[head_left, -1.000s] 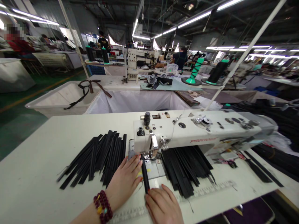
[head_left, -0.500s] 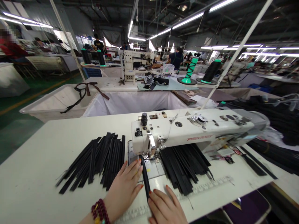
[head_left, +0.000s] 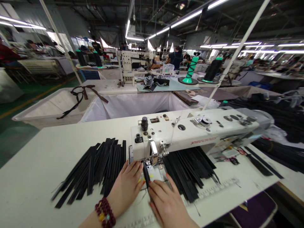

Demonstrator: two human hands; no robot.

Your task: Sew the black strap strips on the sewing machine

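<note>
A narrow black strip runs from under the presser foot of the white sewing machine towards me. Flat on the machine bed, my left hand lies along the strip's left side, fingers stretched out with the tips close to the foot and the thumb apart. My right hand has its fingers closed on the strip's near end, which they partly hide. Loose black strips lie fanned out to the left. Another pile of black strips rests under the machine arm, right of the needle.
A measuring scale runs along the table's front. Small scissors lie under the machine's right part. Behind the table stand cloth-lined bins, thread cones and another sewing machine. A person is in the background.
The strip has moved forward under the presser foot, with less of it showing between my hands. My right hand has moved forward, nearer the needle. The view has shifted slightly.
</note>
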